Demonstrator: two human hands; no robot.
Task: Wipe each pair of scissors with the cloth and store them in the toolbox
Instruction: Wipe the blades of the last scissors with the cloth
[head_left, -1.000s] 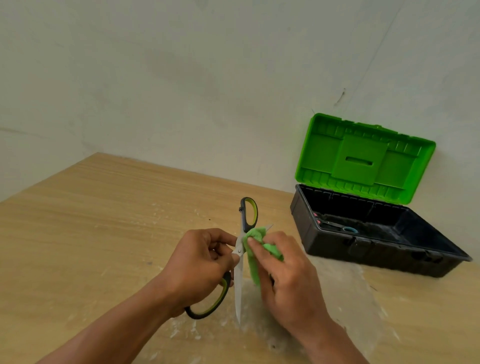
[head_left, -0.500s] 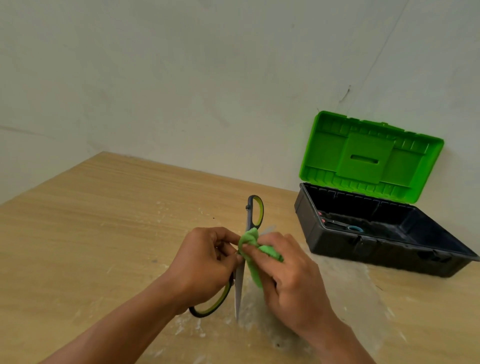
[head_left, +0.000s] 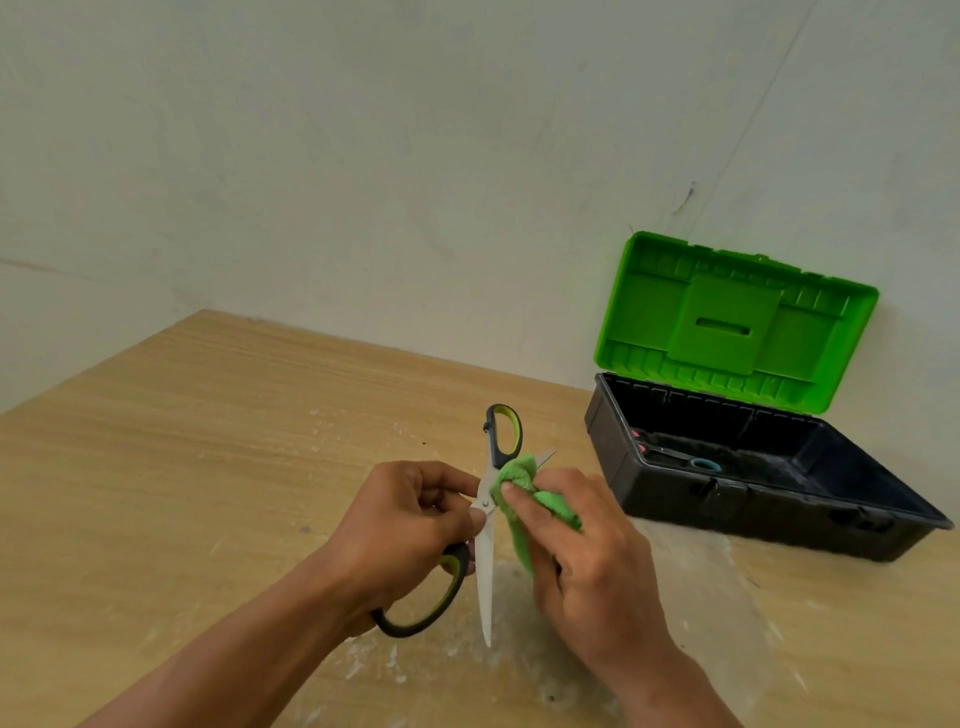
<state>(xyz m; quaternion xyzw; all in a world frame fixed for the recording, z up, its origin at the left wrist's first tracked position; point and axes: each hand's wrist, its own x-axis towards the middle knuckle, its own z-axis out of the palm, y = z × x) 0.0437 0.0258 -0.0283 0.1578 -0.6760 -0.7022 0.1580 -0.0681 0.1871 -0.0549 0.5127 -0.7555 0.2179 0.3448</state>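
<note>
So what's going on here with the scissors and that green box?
A person is wiping scissors clean. The left hand grips the opened scissors near the pivot, and the right hand pinches a green cloth around one blade. The toolbox stands open on the table to the right, with another pair already lying inside.

The scissors (head_left: 485, 566) have smooth bare-metal blades with a dull shine and handles of matt black and lime plastic. The cloth (head_left: 519, 470) is soft, fuzzy green fabric. The toolbox (head_left: 675, 504) is moulded plastic, with a matt black base and a faintly glossy green lid (head_left: 727, 322). The table (head_left: 208, 441) is matt, light wood grain, scuffed with whitish marks.
</note>
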